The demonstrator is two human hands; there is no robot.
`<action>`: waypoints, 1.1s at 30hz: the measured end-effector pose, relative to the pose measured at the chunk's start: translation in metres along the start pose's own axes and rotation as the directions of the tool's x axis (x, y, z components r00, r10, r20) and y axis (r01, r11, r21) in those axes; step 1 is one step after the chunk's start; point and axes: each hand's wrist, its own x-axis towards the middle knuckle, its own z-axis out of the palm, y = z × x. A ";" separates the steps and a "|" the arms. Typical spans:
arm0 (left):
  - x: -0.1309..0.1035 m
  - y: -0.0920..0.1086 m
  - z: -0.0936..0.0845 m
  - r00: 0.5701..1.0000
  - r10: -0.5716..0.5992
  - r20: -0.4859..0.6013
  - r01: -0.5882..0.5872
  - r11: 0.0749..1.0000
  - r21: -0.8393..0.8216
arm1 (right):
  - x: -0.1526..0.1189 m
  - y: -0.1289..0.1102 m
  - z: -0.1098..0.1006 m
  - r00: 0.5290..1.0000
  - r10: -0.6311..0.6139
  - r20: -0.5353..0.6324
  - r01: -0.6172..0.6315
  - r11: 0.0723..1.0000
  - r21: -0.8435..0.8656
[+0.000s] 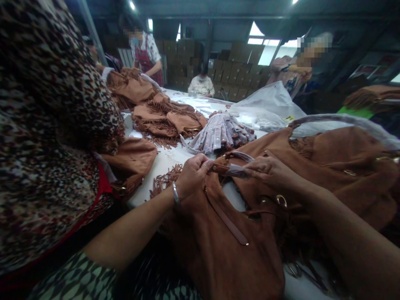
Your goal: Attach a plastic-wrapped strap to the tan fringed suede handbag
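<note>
A brown suede-like handbag (231, 254) fills the lower middle of the head view, with a zipper strip on its front. My left hand (194, 173), a silver bangle on its wrist, pinches the end of a brown strap (220, 168) above the bag's opening. Farther along, clear plastic wrap (239, 171) covers the strap, and my right hand (262, 168) has its fingers closed on that wrapped part. A gold ring (281, 201) shows on the bag just below my right hand.
A bundle of plastic-wrapped straps (218, 132) lies ahead on the white table (170, 156). Fringed brown bags (168, 116) are heaped at left, and another large bag (350, 166) is at right. A person in leopard print (56, 137) stands close on the left; others work farther back.
</note>
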 end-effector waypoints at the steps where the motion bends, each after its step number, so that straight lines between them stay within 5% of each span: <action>1: 0.000 0.000 -0.002 0.999 0.017 -0.031 -0.015 0.999 0.046 | -0.001 -0.002 -0.005 0.999 -0.007 -0.046 0.003 0.996 -0.089; 4: 0.001 0.009 -0.002 0.992 0.112 -0.051 -0.101 0.977 0.186 | -0.005 -0.020 -0.005 0.990 -0.061 -0.126 0.034 0.978 -0.204; 9: 0.009 0.037 0.016 0.971 0.236 0.045 -0.240 0.961 0.139 | -0.007 -0.048 0.023 0.985 -0.171 0.027 0.173 0.980 -0.099; 15: 0.020 0.047 0.035 0.980 0.193 0.038 -0.195 0.980 0.050 | -0.020 -0.025 -0.001 0.970 0.015 0.242 -0.061 0.981 0.182; 19: 0.019 0.050 0.058 0.987 0.145 -0.067 -0.151 0.984 -0.094 | -0.031 -0.003 -0.028 0.988 0.126 0.089 -0.144 0.962 0.231; 22: 0.009 0.054 0.084 0.987 0.064 0.148 -0.050 0.994 -0.099 | -0.037 0.018 -0.038 0.958 0.254 -0.131 -0.163 0.861 0.481; 25: -0.006 0.056 0.111 0.848 -0.061 0.527 0.078 0.997 -0.009 | -0.041 0.037 -0.039 0.904 0.355 -0.238 -0.100 0.717 0.690; 28: -0.018 0.054 0.134 0.684 -0.103 0.722 0.165 0.986 -0.016 | -0.044 0.045 -0.037 0.902 0.359 -0.241 -0.064 0.662 0.747; 33: -0.025 0.048 0.142 0.629 -0.171 0.759 0.518 0.820 -0.244 | -0.052 0.041 -0.035 0.923 0.331 -0.199 -0.062 0.635 0.770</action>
